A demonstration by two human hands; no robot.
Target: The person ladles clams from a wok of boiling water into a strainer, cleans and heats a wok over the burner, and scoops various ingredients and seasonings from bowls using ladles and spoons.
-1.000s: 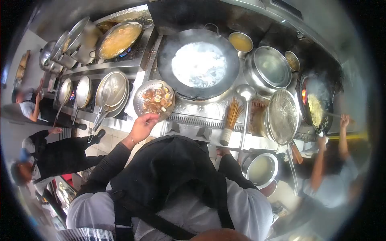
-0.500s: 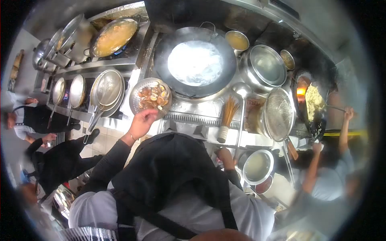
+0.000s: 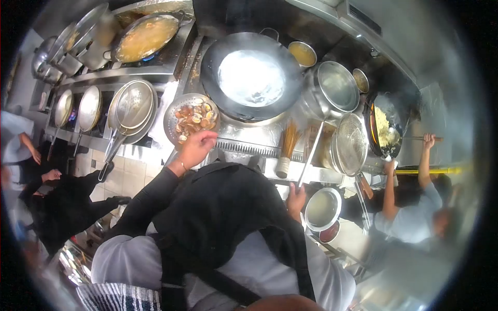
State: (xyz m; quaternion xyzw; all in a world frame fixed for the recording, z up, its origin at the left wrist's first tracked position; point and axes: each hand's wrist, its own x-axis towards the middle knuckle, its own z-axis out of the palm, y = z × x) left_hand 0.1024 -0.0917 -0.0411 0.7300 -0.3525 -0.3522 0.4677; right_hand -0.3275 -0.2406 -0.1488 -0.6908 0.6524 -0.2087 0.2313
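My left hand is closed at the near edge of a perforated strainer that holds clams; whether it grips the handle cannot be made out. My right hand is wrapped round the long handle of a ladle, whose bowl end lies by the large steel pot. A big wok with steaming whitish liquid stands in front of me. Between my hands and the pot, a bamboo brush stands on the stove ledge.
A mesh strainer rests on a pot at the right. Below it is a steel pot of cloudy liquid. A co-worker's hands work a wok of food over fire. Pans and a filled wok stand left, near other people.
My right hand has come up onto the ladle handle, and the ladle's bowl has moved from the ledge toward the steel pot. The co-worker's wok at the right is lowered.
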